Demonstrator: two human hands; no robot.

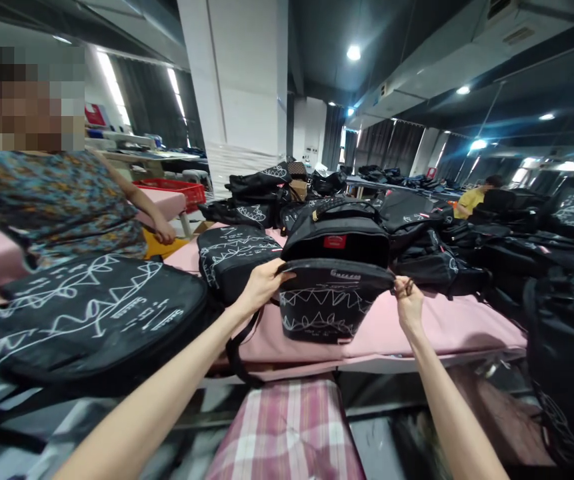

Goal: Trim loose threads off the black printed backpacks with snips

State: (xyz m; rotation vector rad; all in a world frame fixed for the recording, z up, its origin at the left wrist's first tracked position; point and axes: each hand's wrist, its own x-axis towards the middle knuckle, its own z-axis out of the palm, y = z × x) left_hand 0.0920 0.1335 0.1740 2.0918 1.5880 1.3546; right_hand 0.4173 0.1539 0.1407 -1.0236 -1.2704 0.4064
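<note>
A black backpack (327, 300) with white scribbled print stands on the pink-covered table (387, 333) in front of me. Its front panel hangs forward, so the dark inside and a red label (335, 241) show. My left hand (265, 283) pinches the panel's upper left edge. At the opposite edge, my right hand (409, 301) is closed on the rim near the zipper; whether it holds the zipper pull I cannot make out. A carry handle (341, 208) arches over the top of the bag.
Another printed backpack (239, 257) lies just left, with a larger one (97, 313) nearer. A person in a patterned top (61, 200) stands at left, one hand by that bag. Black bags (507, 260) pile up at right. A red crate (177, 192) sits behind.
</note>
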